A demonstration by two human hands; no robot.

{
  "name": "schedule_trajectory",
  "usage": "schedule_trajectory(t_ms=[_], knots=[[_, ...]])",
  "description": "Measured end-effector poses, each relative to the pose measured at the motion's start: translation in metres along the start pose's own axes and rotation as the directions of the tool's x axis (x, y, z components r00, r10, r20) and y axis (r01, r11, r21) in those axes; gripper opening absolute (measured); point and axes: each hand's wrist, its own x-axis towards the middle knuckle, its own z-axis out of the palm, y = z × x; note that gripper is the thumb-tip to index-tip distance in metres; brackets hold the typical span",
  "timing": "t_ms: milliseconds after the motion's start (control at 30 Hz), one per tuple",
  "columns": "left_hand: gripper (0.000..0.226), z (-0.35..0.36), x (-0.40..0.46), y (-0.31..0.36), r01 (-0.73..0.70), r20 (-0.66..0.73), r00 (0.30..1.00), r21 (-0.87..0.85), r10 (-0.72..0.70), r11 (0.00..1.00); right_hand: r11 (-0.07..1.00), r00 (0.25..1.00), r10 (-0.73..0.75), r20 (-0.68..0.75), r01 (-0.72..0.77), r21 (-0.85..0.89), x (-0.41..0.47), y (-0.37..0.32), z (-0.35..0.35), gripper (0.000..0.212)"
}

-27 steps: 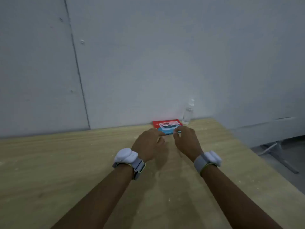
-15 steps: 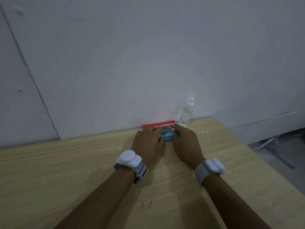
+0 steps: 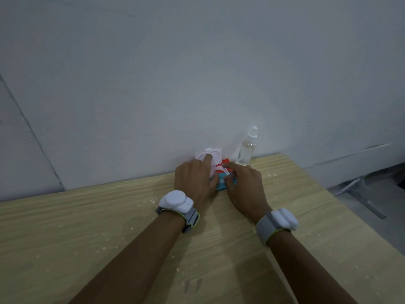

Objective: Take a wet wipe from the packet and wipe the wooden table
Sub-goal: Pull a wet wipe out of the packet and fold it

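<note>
- Two forearms reach up from the bottom of the frame across the wooden bench (image 3: 76, 233), which is speckled with pale crumbs; each wrist wears a white device on a grey strap.
- Left hand (image 3: 195, 181), centre frame: forefinger extended, pressing the flip lid (image 3: 213, 155) upright; its grip clamps nothing.
- Right hand (image 3: 245, 183), just beside it: fingers bent over the opening of the wet wipe packet (image 3: 221, 182); whether they pinch a wipe cannot be told.
- The red-and-blue packet lies at the bench's far edge, against the wall.
- A clear spray bottle (image 3: 246, 148) stands upright just right of it; its fill level cannot be told.
</note>
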Motion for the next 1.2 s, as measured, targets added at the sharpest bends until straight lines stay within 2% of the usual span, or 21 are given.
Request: schedule_trajectory(t_ms=[133,333,500,767,833,1000,1200], knots=[[0.049,-0.007,-0.003,-0.006,0.024,0.031,0.999,-0.083,-0.022,0.996,0.999,1.0,-0.004,0.013,0.004,-0.042,0.003,0.002,0.002,0.028],[0.028,-0.014,-0.003,-0.014,0.129,0.103,0.989,-0.22,-0.109,0.967,0.995,0.999,-0.034,0.029,0.037,-0.093,0.014,-0.001,0.003,0.012],[0.03,-0.016,-0.001,-0.011,0.179,0.108,0.982,-0.274,-0.154,0.945,0.994,0.996,-0.073,0.045,0.076,-0.08,0.018,-0.009,0.004,0.009],[0.032,-0.02,0.001,-0.006,0.276,0.129,0.961,-0.385,-0.245,0.881,0.999,0.994,-0.012,0.113,0.018,-0.051,0.026,-0.019,0.009,0.007],[0.03,-0.023,0.002,-0.005,0.3,0.125,0.954,-0.433,-0.273,0.85,1.0,0.992,0.011,0.129,-0.011,-0.003,0.028,-0.021,0.011,0.006],[0.028,-0.026,0.004,-0.004,0.322,0.125,0.946,-0.476,-0.299,0.819,0.963,0.986,0.074,0.151,-0.11,0.247,0.033,-0.017,0.008,0.011],[0.031,-0.028,0.006,-0.003,0.297,0.179,0.954,-0.476,-0.239,0.827,0.926,0.968,0.112,0.224,-0.184,0.329,0.034,-0.014,0.002,0.011]])
